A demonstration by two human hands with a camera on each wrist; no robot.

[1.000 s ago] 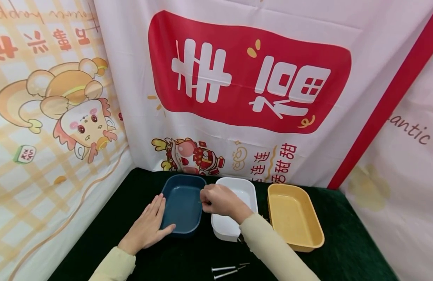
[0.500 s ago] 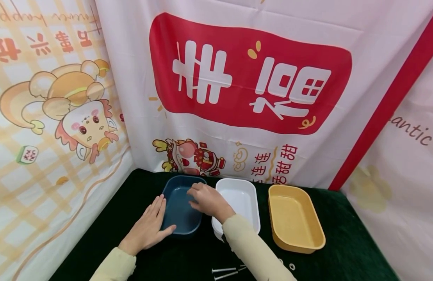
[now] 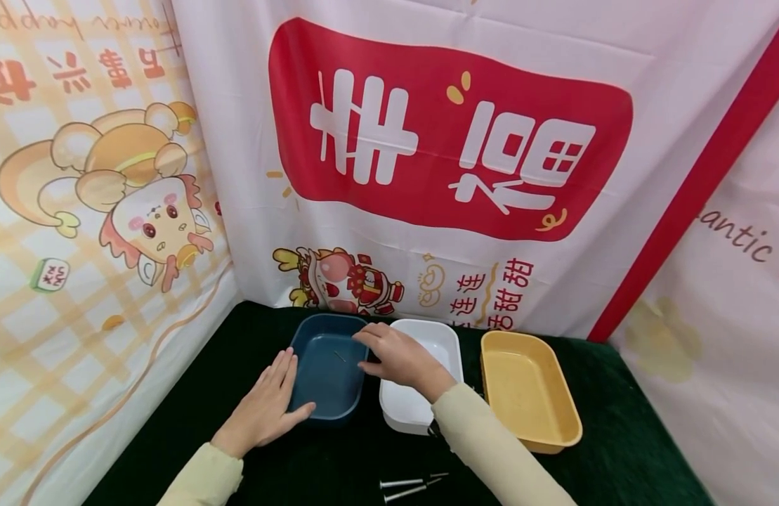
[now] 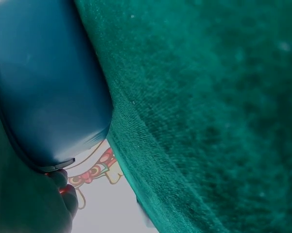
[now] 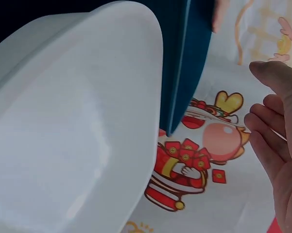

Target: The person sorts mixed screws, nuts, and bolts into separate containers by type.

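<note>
My left hand (image 3: 263, 404) rests along the left rim of a dark blue tray (image 3: 326, 397), fingers straight and thumb spread by the near corner. Inside that tray shows a small, thin, nail-like piece (image 3: 340, 356). My right hand (image 3: 402, 360) hovers by the blue tray's right rim and over part of the white tray (image 3: 402, 418). Its thumb and fingers are parted, with nothing between them. The right wrist view shows the same relaxed right hand (image 5: 289, 189) past the white tray's (image 5: 77, 131) side. In the left wrist view, fingertips (image 4: 69, 196) touch the blue tray (image 4: 48, 87).
To the right stands a yellow tray (image 3: 534, 390). Two long silver screws (image 3: 411, 490) lie on the dark green cloth (image 3: 326, 464) at the front. My right sleeve (image 3: 490, 443) covers the cloth between them and the yellow tray. A printed curtain (image 3: 452, 281) hangs behind.
My right hand was closed on a small thin piece, went left over the blue tray, then drew back right with fingers parted. The piece now shows inside the tray. My left hand stayed put.
</note>
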